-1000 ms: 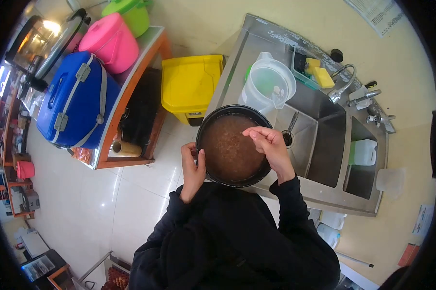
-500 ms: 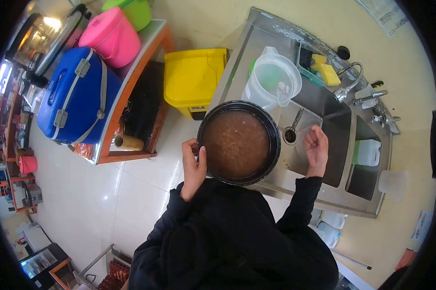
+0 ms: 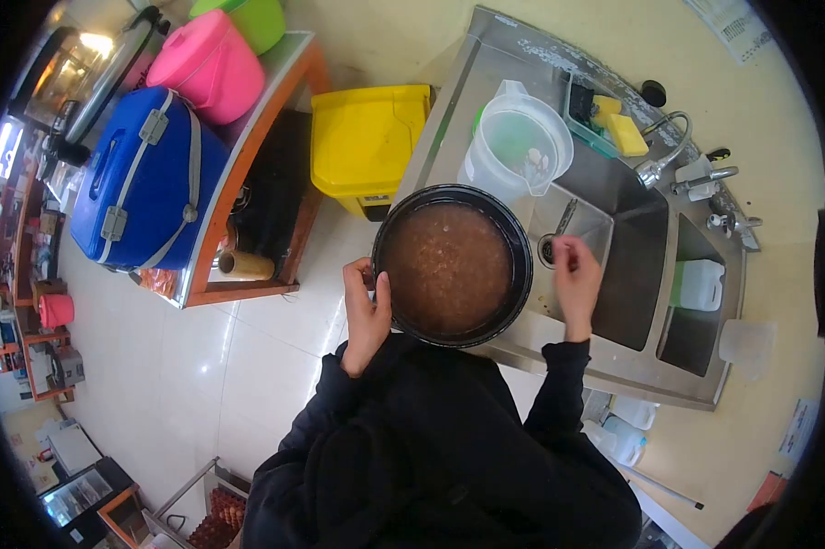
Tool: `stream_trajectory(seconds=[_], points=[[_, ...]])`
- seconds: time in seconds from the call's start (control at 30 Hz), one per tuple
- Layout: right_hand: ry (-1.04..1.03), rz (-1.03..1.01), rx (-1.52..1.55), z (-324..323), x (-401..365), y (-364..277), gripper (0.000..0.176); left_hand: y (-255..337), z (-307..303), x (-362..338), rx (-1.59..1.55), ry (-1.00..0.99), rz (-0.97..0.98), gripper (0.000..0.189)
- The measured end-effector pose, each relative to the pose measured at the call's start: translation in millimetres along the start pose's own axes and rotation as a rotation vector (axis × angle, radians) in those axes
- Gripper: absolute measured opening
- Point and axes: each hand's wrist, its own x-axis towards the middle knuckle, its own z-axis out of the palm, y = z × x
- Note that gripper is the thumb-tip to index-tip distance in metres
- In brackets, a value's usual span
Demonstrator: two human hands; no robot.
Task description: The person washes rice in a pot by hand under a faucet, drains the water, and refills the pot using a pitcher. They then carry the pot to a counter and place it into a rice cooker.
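Note:
A round black pot (image 3: 453,265) full of brownish, cloudy liquid with small grains in it is at the centre, by the front edge of the sink unit. My left hand (image 3: 367,316) grips its left rim, thumb on top. My right hand (image 3: 577,285) hovers over the sink basin (image 3: 584,220), right of the pot and beside the drain, its fingers curled; whether they hold anything is too small to make out. Behind the pot stands a translucent white pitcher (image 3: 522,142) with a little something pale inside.
A green tray (image 3: 591,137) with yellow sponges (image 3: 626,134) lies near the faucet (image 3: 652,172). To the left are a yellow bin (image 3: 367,142), a blue cooler (image 3: 143,183) and a pink bucket (image 3: 211,69) on an orange-edged table. A jug (image 3: 699,285) sits in the right basin.
My right hand has moved left, closer to the pot and over the drain's edge. My left hand stays on the rim, and the pot has hardly moved.

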Motion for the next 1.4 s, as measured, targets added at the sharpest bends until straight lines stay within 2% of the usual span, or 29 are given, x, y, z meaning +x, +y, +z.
stream_trajectory(seconds=[0.1,0.17,0.27,0.37,0.47,0.67,0.77,0.97,1.13,1.33,1.4], points=[[-0.330,-0.159,0.183,35,-6,-61,0.010,2,0,0,-0.006,0.004,0.004,0.020],[-0.449,-0.520,0.023,65,-2,-68,0.011,2,-1,0,0.010,0.001,0.008,0.020],[-0.599,-0.683,-0.189,103,5,-67,0.012,-3,0,0,0.024,0.007,0.031,0.020],[-0.670,-0.722,-0.388,123,12,-61,0.013,0,-1,1,0.040,0.013,0.039,0.020],[-0.685,-0.746,-0.453,126,13,-59,0.012,5,-1,1,-0.002,0.017,0.007,0.021],[-0.643,-0.778,-0.395,131,11,-56,0.009,0,-1,1,0.020,0.020,0.049,0.021],[-0.548,-0.664,-0.252,117,10,-68,0.008,3,-1,1,0.011,0.022,0.037,0.021],[-0.583,-0.148,0.546,86,3,-73,0.013,0,-1,1,-0.002,0.019,0.028,0.021],[-0.708,0.281,0.678,44,-5,-88,0.018,0,0,0,-0.008,0.014,0.016,0.020],[-0.701,0.361,0.812,30,-11,-79,0.021,-6,0,0,0.016,-0.004,0.023,0.021],[-0.629,0.357,0.957,17,-9,-62,0.022,-6,0,0,-0.002,-0.007,-0.007,0.021]])
